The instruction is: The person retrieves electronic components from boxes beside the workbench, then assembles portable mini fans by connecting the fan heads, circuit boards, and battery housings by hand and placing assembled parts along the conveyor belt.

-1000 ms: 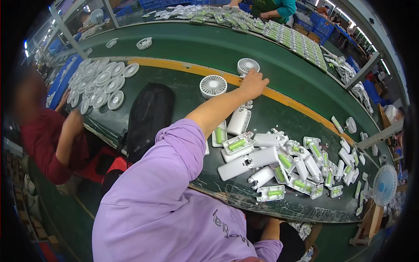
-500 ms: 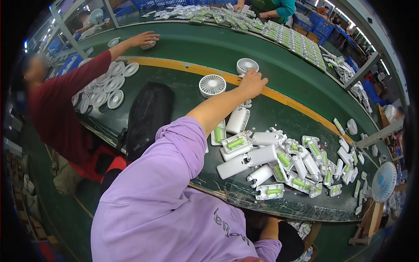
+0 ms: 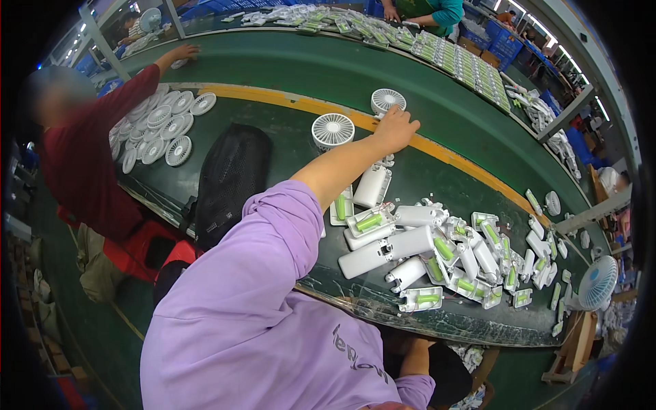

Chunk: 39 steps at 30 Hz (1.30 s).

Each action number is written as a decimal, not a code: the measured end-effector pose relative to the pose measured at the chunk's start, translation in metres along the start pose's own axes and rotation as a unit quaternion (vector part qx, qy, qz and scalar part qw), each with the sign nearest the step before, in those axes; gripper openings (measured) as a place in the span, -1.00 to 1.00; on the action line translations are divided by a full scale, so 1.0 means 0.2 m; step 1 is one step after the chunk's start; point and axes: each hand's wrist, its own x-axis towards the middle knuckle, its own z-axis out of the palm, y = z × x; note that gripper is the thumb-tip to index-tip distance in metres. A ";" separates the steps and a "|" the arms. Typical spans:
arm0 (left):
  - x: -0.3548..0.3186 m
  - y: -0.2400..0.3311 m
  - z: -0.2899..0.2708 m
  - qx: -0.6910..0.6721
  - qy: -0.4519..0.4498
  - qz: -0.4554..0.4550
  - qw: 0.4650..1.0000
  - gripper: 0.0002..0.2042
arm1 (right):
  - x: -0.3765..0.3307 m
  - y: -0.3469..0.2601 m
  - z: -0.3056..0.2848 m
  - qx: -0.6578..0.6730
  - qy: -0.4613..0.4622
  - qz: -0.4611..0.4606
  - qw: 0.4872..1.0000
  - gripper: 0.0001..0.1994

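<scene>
Here the person's left hand (image 3: 396, 130) is stretched far out over the green table (image 3: 287, 137), fingers curled down and resting beside a round white fan head (image 3: 387, 102) that lies on the yellow stripe (image 3: 273, 98) running along the table. The fingertips seem to touch the fan head's near rim; whether they pinch it cannot be told. A second white fan head (image 3: 333, 130) lies just left of the forearm, on the near side of the stripe. The arm wears a lilac sleeve (image 3: 260, 273).

The right hand (image 3: 418, 348) is low at the near edge, under the table's rim, mostly hidden; its grip cannot be told.

Near and right of the outstretched arm lies a heap of white handle shells (image 3: 437, 253), many showing a green cell inside; one closed white handle (image 3: 372, 186) lies just below the left hand. A black mesh bag (image 3: 232, 178) sits on the table to the left. Farther left is a cluster of white round grilles (image 3: 160, 126), and a co-worker in a red top (image 3: 89, 157) reaches a hand (image 3: 179, 52) to the far left part of the belt. Along the far side runs a row of white and green parts (image 3: 437, 51). A standing fan with a blue centre (image 3: 596, 281) is at the right edge.
</scene>
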 end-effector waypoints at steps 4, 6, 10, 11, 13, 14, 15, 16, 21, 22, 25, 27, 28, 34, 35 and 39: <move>0.00 0.01 0.00 -0.002 0.000 -0.001 1.000 -0.83 | -0.03 0.04 0.01 -0.003 0.005 -0.002 1.000 -0.63; 0.01 0.01 -0.01 0.001 -0.006 -0.002 1.000 -0.83 | -0.03 0.03 0.01 -0.006 0.007 -0.002 1.000 -0.63; 0.01 0.01 -0.02 -0.004 -0.012 -0.004 1.000 -0.83 | 0.05 0.03 0.00 -0.014 0.012 -0.001 1.000 -0.63; 0.00 0.00 -0.01 -0.002 -0.010 -0.006 1.000 -0.83 | 0.04 0.01 0.00 -0.016 0.014 -0.004 1.000 -0.63; 0.00 0.00 0.00 -0.003 -0.003 -0.010 1.000 -0.84 | 0.05 0.00 0.00 -0.021 0.019 -0.006 1.000 -0.62; 0.00 0.00 0.01 -0.004 -0.002 -0.010 1.000 -0.84 | 0.05 -0.01 0.00 -0.023 0.020 -0.006 1.000 -0.62; 0.00 -0.01 0.01 -0.003 -0.005 -0.008 1.000 -0.84 | 0.08 -0.02 0.01 -0.025 0.022 -0.005 0.999 -0.62; 0.00 0.00 0.01 -0.002 -0.008 -0.006 1.000 -0.84 | 0.14 -0.03 0.00 -0.027 0.024 -0.003 0.999 -0.62; 0.01 0.01 0.00 -0.008 0.005 -0.001 1.000 -0.83 | 0.17 -0.06 0.01 -0.035 0.031 0.007 0.999 -0.62; 0.00 0.01 0.00 -0.010 0.013 0.000 1.000 -0.83 | 0.16 -0.06 0.00 -0.035 0.033 0.010 0.999 -0.62; 0.01 -0.01 0.00 -0.009 0.002 0.000 1.000 -0.83 | 0.17 -0.04 0.02 -0.037 0.040 0.018 0.998 -0.62; 0.01 0.00 0.00 -0.011 0.000 0.002 1.000 -0.83 | 0.19 -0.04 0.03 -0.040 0.045 0.024 0.998 -0.62; 0.01 0.00 0.00 -0.010 -0.001 -0.001 1.000 -0.83 | 0.21 -0.05 0.03 -0.041 0.047 0.025 0.998 -0.62; 0.02 0.00 -0.03 0.007 -0.054 -0.017 0.998 -0.80 | 0.30 -0.09 0.04 -0.048 0.061 0.031 0.996 -0.61; 0.02 0.00 -0.03 0.007 -0.054 -0.016 0.998 -0.80 | 0.29 -0.10 0.04 -0.049 0.064 0.032 0.996 -0.61; 0.01 0.00 -0.03 0.004 -0.055 -0.014 0.998 -0.81 | 0.24 -0.12 0.06 -0.051 0.071 0.040 0.995 -0.61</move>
